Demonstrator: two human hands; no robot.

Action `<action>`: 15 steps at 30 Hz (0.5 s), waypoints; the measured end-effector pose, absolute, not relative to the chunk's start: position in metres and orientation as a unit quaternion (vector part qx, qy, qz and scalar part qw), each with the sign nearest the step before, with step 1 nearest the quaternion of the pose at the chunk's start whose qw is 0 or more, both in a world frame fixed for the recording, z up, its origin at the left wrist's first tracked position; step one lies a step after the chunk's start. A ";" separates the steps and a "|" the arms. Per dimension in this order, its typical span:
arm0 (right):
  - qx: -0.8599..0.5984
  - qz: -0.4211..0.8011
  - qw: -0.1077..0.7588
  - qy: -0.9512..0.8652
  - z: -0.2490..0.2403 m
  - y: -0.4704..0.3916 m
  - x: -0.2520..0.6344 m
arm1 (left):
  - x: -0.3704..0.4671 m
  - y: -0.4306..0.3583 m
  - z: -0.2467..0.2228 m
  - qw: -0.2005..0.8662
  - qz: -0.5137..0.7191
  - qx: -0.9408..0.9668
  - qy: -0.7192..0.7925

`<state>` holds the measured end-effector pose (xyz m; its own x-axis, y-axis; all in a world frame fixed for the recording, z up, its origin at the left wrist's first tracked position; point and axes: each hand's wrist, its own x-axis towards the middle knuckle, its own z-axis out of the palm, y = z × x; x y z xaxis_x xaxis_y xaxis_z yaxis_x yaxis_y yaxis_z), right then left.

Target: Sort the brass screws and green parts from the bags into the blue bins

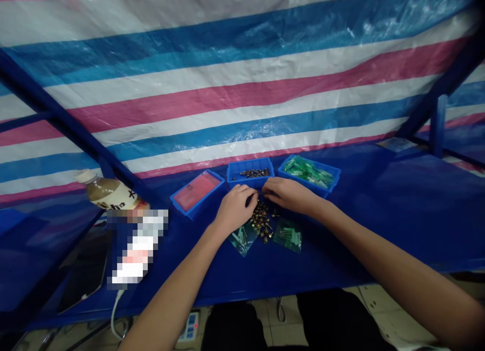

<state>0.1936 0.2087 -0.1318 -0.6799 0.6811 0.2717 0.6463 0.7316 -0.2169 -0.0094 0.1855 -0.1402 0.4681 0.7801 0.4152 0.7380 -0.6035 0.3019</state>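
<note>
My left hand (235, 208) is over the near side of the middle blue bin (250, 178), its fingers curled and pressed together at the tips. Facing it, my right hand (290, 194) has its fingers bent inward in a pinch. What either hand holds, if anything, is too small to make out. Below and between them lies a loose pile of brass-coloured screws (262, 220). A small clear bag with pale green plugs (242, 239) lies partly under my left hand. Another such bag (288, 235) lies right of the pile. More screws (254, 173) are in the middle bin.
A blue bin of pink sheets (197, 190) stands left, and a blue bin of green plastic pieces (308, 172) right. On the left are a bottle (109, 192), a dark flat device (85, 272) and a white cable (114, 315). Blue metal posts (71, 134) and striped sheeting (242, 88) rise behind.
</note>
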 end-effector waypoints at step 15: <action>-0.276 0.092 0.301 -0.908 -0.123 0.203 0.192 | -0.011 0.189 -0.134 0.136 0.351 0.821 0.430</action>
<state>0.1925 0.2035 -0.1232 -0.6670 0.5567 0.4952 0.4456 0.8307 -0.3337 -0.0107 0.1886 -0.1343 0.3839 0.8016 0.4583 0.6106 -0.5927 0.5252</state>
